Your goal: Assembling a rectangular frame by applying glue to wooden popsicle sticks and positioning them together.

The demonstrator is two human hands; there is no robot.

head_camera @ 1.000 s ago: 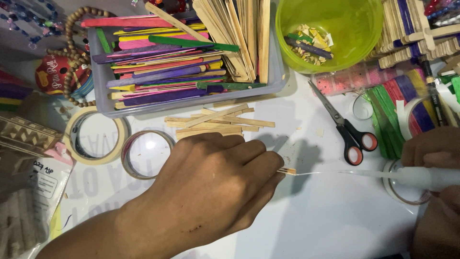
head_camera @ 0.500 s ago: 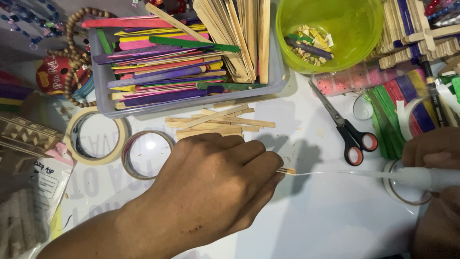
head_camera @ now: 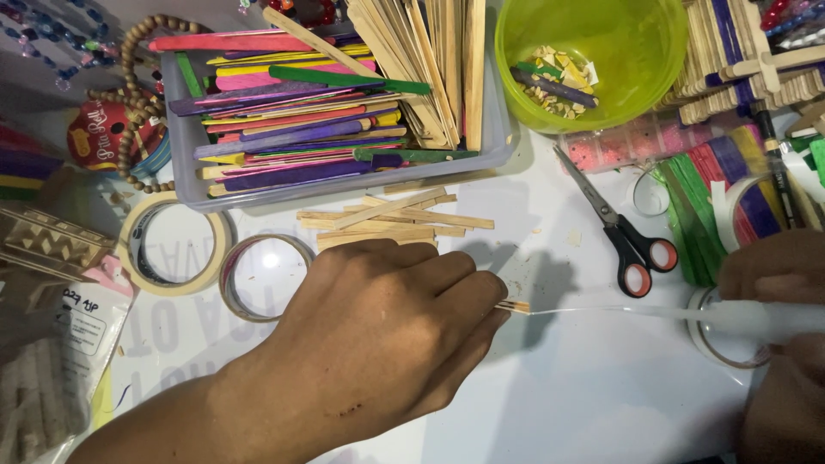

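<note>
Gluing in hand, by the look of it: left hand (head_camera: pixel 369 344) curled nearly shut, pinching a small wooden stick piece (head_camera: pixel 513 306) above the white table (head_camera: pixel 584 404). Right hand (head_camera: pixel 786 344) wrapped around a white glue applicator (head_camera: pixel 748 316), thin nozzle meeting the stick's tip. Next, likely, steady pressure and alignment. Scissors (head_camera: pixel 623 236) and cut sticks (head_camera: pixel 391 219) nearby.
</note>
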